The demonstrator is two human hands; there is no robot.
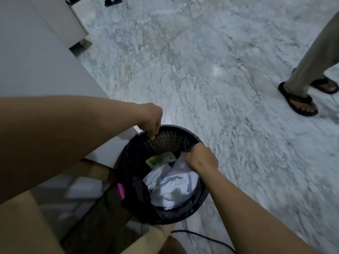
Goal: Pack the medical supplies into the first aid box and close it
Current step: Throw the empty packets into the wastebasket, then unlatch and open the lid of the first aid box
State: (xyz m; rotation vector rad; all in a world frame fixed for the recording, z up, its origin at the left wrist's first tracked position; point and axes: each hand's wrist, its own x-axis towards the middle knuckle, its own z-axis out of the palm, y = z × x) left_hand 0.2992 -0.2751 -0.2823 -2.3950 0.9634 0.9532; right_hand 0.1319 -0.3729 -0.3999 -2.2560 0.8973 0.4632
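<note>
the left forearm (55, 140) fills the near frame, its left hand (151, 121) pinching the far-left rim of a black woven wastebasket (183, 215) with curled fingers (152, 137). the right hand (201, 158) is clenched on the basket's right rim, perhaps on the black liner too; which, i cannot tell. inside the basket lie crumpled white paper (172, 184) and a green-and-white packet (161, 159), nearer the right hand. no first aid box is in view. beyond the basket spreads glossy veined marble floor (201, 61); far right of it, another person's sandalled foot (299, 103). left of it, a white counter (36, 61).
</note>
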